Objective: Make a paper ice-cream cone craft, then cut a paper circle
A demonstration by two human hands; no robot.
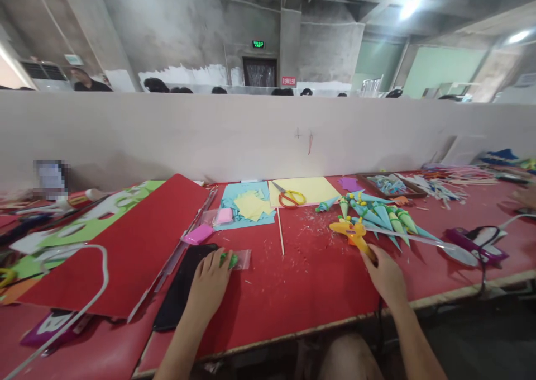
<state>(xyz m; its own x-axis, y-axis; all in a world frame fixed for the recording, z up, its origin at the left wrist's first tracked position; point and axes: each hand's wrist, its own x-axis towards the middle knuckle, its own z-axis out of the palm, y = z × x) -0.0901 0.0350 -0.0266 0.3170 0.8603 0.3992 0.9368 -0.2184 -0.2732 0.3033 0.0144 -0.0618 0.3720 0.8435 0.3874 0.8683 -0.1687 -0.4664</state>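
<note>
My right hand (387,276) grips the handle of a yellow glue gun (350,232), its nozzle pointing left above the red table. Just behind the gun lies a heap of blue and green paper cones (383,217) with yellow and green bits on them. My left hand (211,274) is closed over a small clear packet of green clay (229,260), fingers curled on it. Under that hand and forearm a flat black tablet-like slab (180,290) rests on the table. A thin wooden stick (281,232) lies between my hands.
Orange-handled scissors (288,196) lie on yellow paper (312,189). Blue paper (224,195) carries cut scraps, beside pink clay packets (199,234). A large red sheet (125,251) covers the left. A tray of bits (387,184) and a clear plastic spoon (458,253) are right. A white partition (251,139) stands behind.
</note>
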